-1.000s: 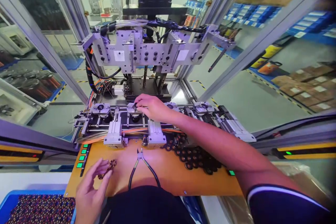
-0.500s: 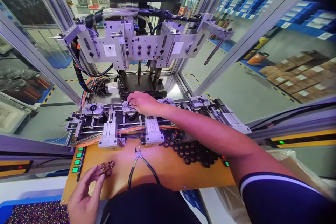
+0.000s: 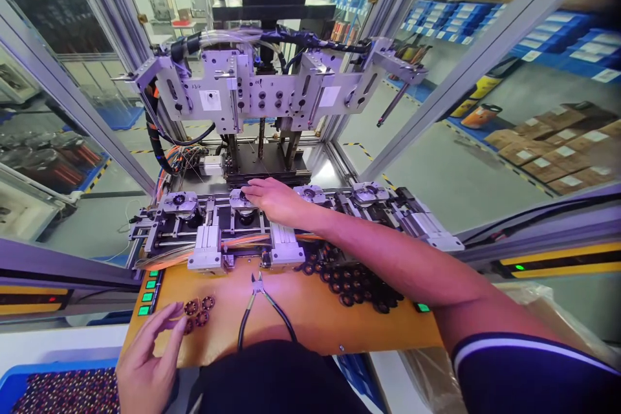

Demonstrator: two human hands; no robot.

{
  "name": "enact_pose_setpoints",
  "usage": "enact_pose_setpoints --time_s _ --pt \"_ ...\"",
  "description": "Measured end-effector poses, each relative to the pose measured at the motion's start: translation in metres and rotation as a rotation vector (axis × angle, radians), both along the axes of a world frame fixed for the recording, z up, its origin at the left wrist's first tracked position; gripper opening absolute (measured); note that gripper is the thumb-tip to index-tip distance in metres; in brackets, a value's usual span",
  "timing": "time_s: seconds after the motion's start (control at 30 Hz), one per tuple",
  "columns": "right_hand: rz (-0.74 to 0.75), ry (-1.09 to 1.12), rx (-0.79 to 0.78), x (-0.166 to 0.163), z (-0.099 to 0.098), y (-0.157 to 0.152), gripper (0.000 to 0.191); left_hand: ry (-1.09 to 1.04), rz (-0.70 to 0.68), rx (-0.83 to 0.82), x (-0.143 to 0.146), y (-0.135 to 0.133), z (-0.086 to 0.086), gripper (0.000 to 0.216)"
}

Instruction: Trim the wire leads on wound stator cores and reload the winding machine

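My right hand (image 3: 276,202) reaches across to the second fixture (image 3: 239,199) in the machine's front row. Its fingers lie stretched out over a dark ring part there, and nothing shows gripped in them. My left hand (image 3: 148,359) is low at the left, thumb and fingers apart around an open gap. By its fingertips, several small copper-wound stators (image 3: 202,318) lie on the orange-brown board (image 3: 310,326); one is partly covered by the thumb. Wire cutters (image 3: 258,286) lie on the board between my hands, jaws pointing away from me.
Many black ring parts (image 3: 347,284) cover the board under my right forearm. A blue tray (image 3: 63,391) of wound stators stands at lower left. Above the fixtures hangs a metal tooling plate (image 3: 272,94). Green buttons (image 3: 147,297) line the board's left edge.
My right hand's fingers have gone from curled on the second fixture to stretched out over it. The stators by my left hand have spread apart from a tight cluster. The view has shifted slightly.
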State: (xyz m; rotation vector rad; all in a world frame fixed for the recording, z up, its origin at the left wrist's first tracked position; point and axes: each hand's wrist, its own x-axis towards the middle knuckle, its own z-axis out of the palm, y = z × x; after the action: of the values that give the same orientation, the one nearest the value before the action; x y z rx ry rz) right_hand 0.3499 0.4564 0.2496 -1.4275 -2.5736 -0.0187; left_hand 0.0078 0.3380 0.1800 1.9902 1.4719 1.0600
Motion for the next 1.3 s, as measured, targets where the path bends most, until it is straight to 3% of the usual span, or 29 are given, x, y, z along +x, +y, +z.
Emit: enact_pose_setpoints --time_s 0.13,0.27,0.3,0.43,0.5,0.57,0.67,0.77,0.87,1.0,1.07,1.17,1.23,1.3 --pt "-0.017 0.04 0.039 -0.008 -0.001 -0.004 0.023 0.133 -0.138 0.345 0.02 0.04 0.05 0.026" --pt "-0.139 0.167 0.164 -0.008 0.012 -0.016 0.04 0.406 -0.419 0.458 0.066 0.096 0.088 0.034" --pt "-0.183 0.209 0.211 -0.007 0.016 -0.025 0.044 0.532 -0.476 0.437 0.079 0.11 0.092 0.04" --pt "-0.249 0.39 0.404 -0.001 0.028 -0.092 0.053 0.697 -0.636 0.372 0.128 0.151 0.086 0.045" --pt "-0.206 0.555 0.519 0.003 0.021 -0.14 0.056 0.752 -0.681 0.347 0.144 0.16 0.081 0.045" --pt "-0.277 0.631 0.514 0.005 0.002 -0.19 0.06 0.796 -0.698 0.331 0.153 0.163 0.079 0.044" --pt "-0.531 0.669 0.412 0.002 -0.044 -0.256 0.055 0.842 -0.702 0.325 0.158 0.164 0.079 0.044" --pt "-0.7 0.617 0.342 -0.007 -0.084 -0.299 0.038 0.871 -0.71 0.331 0.16 0.165 0.08 0.042" --pt "-0.723 0.537 0.327 -0.008 -0.107 -0.311 0.029 0.882 -0.724 0.342 0.164 0.168 0.081 0.038" --pt "-0.763 0.484 0.302 0.013 -0.122 -0.295 0.026 0.845 -0.737 0.39 0.168 0.165 0.091 0.05" --pt "-0.785 0.473 0.269 0.026 -0.128 -0.284 0.023 0.798 -0.679 0.449 0.166 0.149 0.101 0.055" --pt "-0.8 0.471 0.213 0.035 -0.134 -0.273 0.016 0.599 -0.52 0.584 0.146 0.103 0.109 0.056" --pt "-0.814 0.484 0.186 0.035 -0.138 -0.27 0.014 0.394 -0.53 0.635 0.125 0.064 0.104 0.062" --pt "-0.818 0.515 0.173 0.033 -0.139 -0.27 0.016 0.256 -0.552 0.534 0.103 0.028 0.088 0.068"
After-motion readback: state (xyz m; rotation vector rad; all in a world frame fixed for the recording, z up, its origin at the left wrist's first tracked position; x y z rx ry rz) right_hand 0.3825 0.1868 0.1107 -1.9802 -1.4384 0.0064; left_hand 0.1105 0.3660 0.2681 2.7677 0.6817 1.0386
